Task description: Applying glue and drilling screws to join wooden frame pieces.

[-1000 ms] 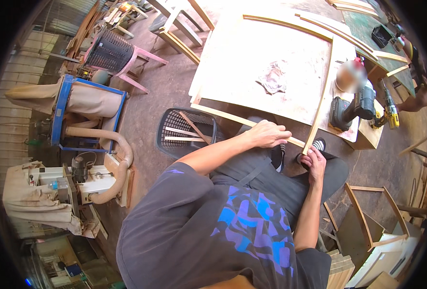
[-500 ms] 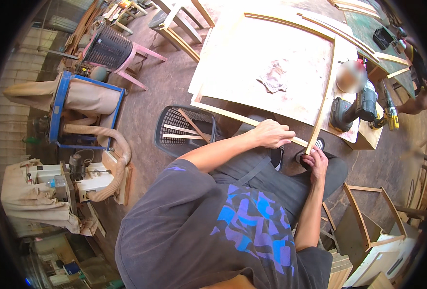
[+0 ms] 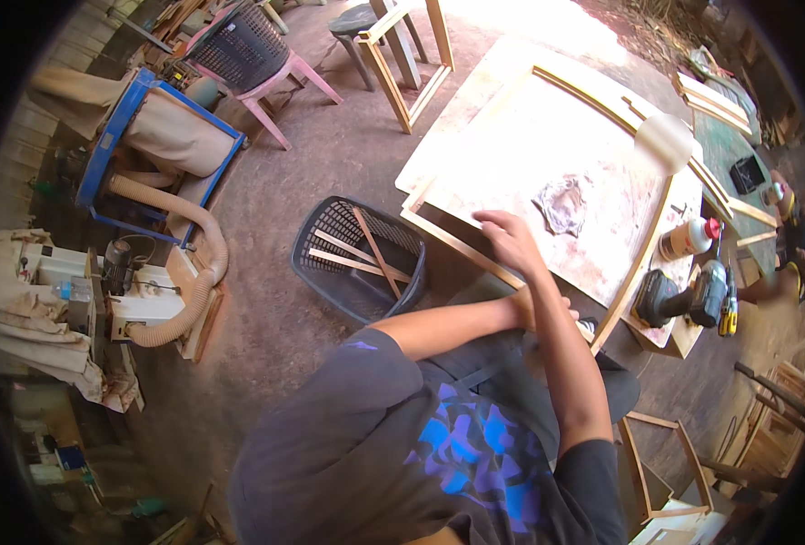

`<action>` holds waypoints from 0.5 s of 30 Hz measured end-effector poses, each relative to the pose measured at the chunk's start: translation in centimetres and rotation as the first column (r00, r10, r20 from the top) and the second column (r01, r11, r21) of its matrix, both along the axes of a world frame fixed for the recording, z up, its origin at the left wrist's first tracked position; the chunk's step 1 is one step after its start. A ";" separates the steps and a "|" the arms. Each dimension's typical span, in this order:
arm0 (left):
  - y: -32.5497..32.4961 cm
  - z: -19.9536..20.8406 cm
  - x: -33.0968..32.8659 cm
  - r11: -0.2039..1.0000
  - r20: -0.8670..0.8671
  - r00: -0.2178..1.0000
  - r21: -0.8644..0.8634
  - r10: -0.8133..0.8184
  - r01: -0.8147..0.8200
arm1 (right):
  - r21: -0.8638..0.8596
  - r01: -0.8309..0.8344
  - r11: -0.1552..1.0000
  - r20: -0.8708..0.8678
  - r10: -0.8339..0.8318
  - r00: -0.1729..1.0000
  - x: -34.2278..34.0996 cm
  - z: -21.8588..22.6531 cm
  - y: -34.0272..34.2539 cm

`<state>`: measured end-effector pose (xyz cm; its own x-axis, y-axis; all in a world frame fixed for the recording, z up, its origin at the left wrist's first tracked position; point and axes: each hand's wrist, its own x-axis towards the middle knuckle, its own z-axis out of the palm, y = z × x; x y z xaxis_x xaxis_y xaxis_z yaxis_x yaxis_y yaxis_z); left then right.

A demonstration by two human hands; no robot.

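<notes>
A light wooden frame point(image 3: 643, 257) lies on a pale work board point(image 3: 475, 136), with its near rail and right corner reaching past the board's edge toward my lap. My left hand point(image 3: 530, 307) is closed round the near rail; my right forearm crosses over it and hides part of the fingers. Reaching across to the left, my right hand point(image 3: 510, 241) hangs above that rail by the board's edge. Its fingers point left, loosely bent, with nothing visible in them. A crumpled grey cloth point(image 3: 561, 204) rests on the board inside the frame.
Left of my legs stands a dark plastic basket point(image 3: 307, 263) holding several wood strips. A cordless drill point(image 3: 707, 295) and a white bottle with a red cap point(image 3: 684, 240) stand at the board's right. A blue-framed dust collector point(image 3: 130, 109) is far left; a small wooden frame point(image 3: 634, 463) leans lower right.
My right hand has left the frame's right corner and swung left across my left forearm. My left hand stays at the near rail, slightly nearer the corner. The head view has shifted.
</notes>
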<state>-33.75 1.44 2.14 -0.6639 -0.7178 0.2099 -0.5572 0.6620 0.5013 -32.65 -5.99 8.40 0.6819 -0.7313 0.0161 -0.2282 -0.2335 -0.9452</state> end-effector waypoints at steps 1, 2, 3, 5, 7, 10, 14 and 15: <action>-0.1 0.2 -0.1 1.000 -0.048 0.999 -0.029 -0.004 0.003 | -0.007 -0.087 0.996 -0.079 0.086 0.993 3.3 -0.6 -0.9; 0.1 0.5 0.2 1.000 -0.032 0.999 -0.021 0.001 -0.002 | -0.034 -0.099 0.994 -0.109 0.095 0.990 6.2 -1.3 -1.3; 0.2 0.9 0.4 1.000 -0.018 1.000 -0.015 0.005 -0.005 | -0.024 -0.106 0.994 -0.205 0.098 0.974 8.4 -1.9 -1.6; 0.1 2.0 0.9 0.998 -0.006 0.999 0.052 -0.041 0.042 | -0.034 -0.198 0.980 -0.317 0.178 0.932 11.7 -2.6 -2.2; 0.1 2.9 1.0 0.994 -0.025 0.999 0.099 -0.044 0.046 | -0.066 -0.248 0.967 -0.280 0.221 0.934 13.3 -2.8 -2.2; 0.1 3.5 1.4 0.992 -0.055 0.997 0.111 -0.058 0.064 | 0.008 -0.217 0.976 -0.316 0.208 0.926 14.0 -2.8 -1.9; -0.1 3.5 1.2 0.996 -0.108 0.992 0.044 -0.070 0.075 | -0.135 -0.190 0.972 -0.290 0.145 0.946 13.4 -3.0 -1.1; -0.2 3.5 1.2 0.996 -0.102 0.993 0.054 -0.062 0.068 | -0.198 -0.211 0.957 -0.303 0.145 0.942 13.3 -3.1 -0.9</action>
